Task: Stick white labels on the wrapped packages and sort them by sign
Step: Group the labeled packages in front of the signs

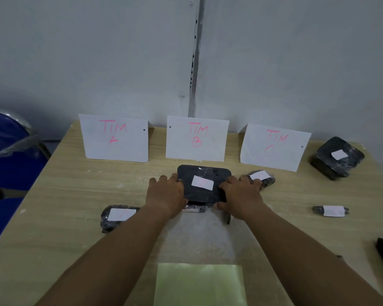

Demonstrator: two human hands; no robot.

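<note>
The left hand (166, 193) and the right hand (239, 196) grip opposite short edges of a flat, black, plastic-wrapped rectangular package (205, 184) with rounded corners, fingers curled over its sides. It sits in the middle of the pale wood-grain table (60, 191), just in front of the white paper sign lettered "TIM B" (196, 138) in pink. A white rectangular label (202, 182) is stuck on its top face, with faint pink marks too blurred to read.

Touching the right hand's fingers lies a small dark wrapped bundle with a white label (261, 176). Under the held package a thin dark wrapped roll (195, 209) peeks out. Beside the left forearm rests a lumpy black wrapped packet with a white label (117, 216).

Further out, a small black wrapped tube with a white band (331, 210) lies to the right, and a bulky black wrapped block with a small white label (337, 157) sits at the far right. Signs "TIM A" (114, 138) and "TIM C" (274, 146) stand against the grey wall. A pale green sheet (199, 283) lies at the near edge.
</note>
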